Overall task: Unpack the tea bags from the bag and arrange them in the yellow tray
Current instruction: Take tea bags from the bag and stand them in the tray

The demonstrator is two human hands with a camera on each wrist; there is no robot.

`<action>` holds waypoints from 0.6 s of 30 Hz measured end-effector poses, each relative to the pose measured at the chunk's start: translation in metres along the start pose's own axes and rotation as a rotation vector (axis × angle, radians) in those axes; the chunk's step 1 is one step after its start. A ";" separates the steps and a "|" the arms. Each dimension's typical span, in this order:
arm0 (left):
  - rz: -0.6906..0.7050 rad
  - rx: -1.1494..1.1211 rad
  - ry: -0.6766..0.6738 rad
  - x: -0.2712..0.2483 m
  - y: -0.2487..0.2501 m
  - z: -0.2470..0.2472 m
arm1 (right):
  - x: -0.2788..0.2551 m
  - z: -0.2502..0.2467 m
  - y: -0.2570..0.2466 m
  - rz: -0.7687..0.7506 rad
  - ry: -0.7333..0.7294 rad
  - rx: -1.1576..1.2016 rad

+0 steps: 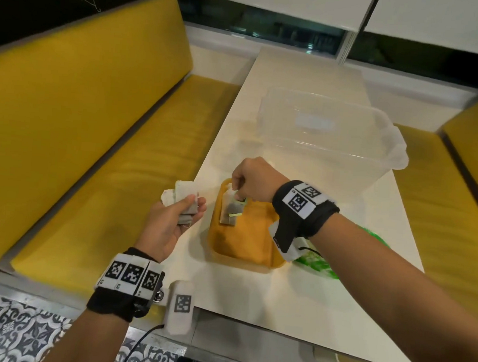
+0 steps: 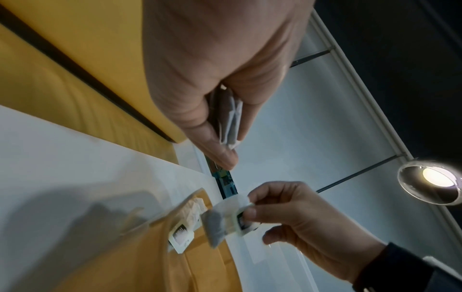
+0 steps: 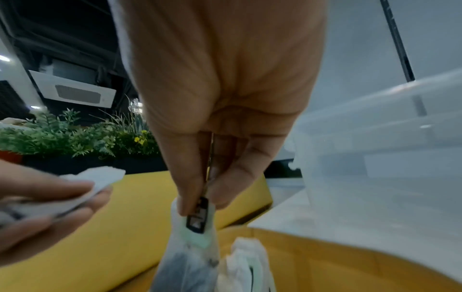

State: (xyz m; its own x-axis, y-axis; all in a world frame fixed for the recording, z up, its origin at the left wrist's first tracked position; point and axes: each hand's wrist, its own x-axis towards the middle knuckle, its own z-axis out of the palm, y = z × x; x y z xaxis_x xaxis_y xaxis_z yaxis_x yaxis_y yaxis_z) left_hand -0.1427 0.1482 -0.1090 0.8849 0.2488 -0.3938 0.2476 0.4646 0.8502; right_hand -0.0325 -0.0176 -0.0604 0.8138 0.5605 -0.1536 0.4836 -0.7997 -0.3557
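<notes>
At frame centre over the yellow tray point(image 1: 245, 237), the right hand point(image 1: 253, 182) pinches a tea bag point(image 1: 231, 210) by its unreadable black-printed tag; the left hand point(image 1: 170, 221) grasps several tea bags point(image 1: 184, 202).

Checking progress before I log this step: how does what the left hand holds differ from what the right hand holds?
The left hand grips a small stack of tea bags beside the yellow tray, over the table edge. The right hand pinches a single tea bag by its top, hanging down into the tray's far corner, next to a bag lying there. Both hold pale paper tea bags.
</notes>
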 end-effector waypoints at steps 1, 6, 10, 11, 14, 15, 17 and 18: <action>0.001 -0.005 0.010 0.000 0.000 -0.003 | 0.003 0.007 0.001 0.023 -0.035 -0.008; -0.007 -0.053 0.035 0.001 -0.002 -0.021 | 0.018 0.032 0.003 0.066 -0.176 -0.071; -0.017 -0.082 0.051 0.004 -0.003 -0.031 | 0.027 0.042 0.004 0.106 -0.206 -0.070; -0.016 -0.081 0.055 0.005 -0.003 -0.031 | 0.028 0.044 0.005 0.110 -0.212 -0.071; -0.017 -0.070 0.057 0.006 -0.001 -0.030 | 0.032 0.048 0.005 0.116 -0.205 -0.099; -0.021 -0.065 0.055 0.007 0.000 -0.029 | 0.033 0.049 0.006 0.116 -0.196 -0.105; -0.030 -0.052 0.053 0.008 0.001 -0.027 | 0.035 0.050 0.008 0.118 -0.186 -0.115; -0.033 -0.047 0.052 0.008 0.001 -0.025 | 0.035 0.050 0.008 0.121 -0.190 -0.122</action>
State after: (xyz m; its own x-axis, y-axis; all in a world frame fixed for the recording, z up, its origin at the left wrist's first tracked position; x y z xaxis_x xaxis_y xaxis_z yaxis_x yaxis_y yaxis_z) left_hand -0.1451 0.1723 -0.1202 0.8547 0.2755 -0.4399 0.2566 0.5125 0.8195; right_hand -0.0163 0.0067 -0.1146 0.7985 0.4806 -0.3624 0.4316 -0.8768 -0.2119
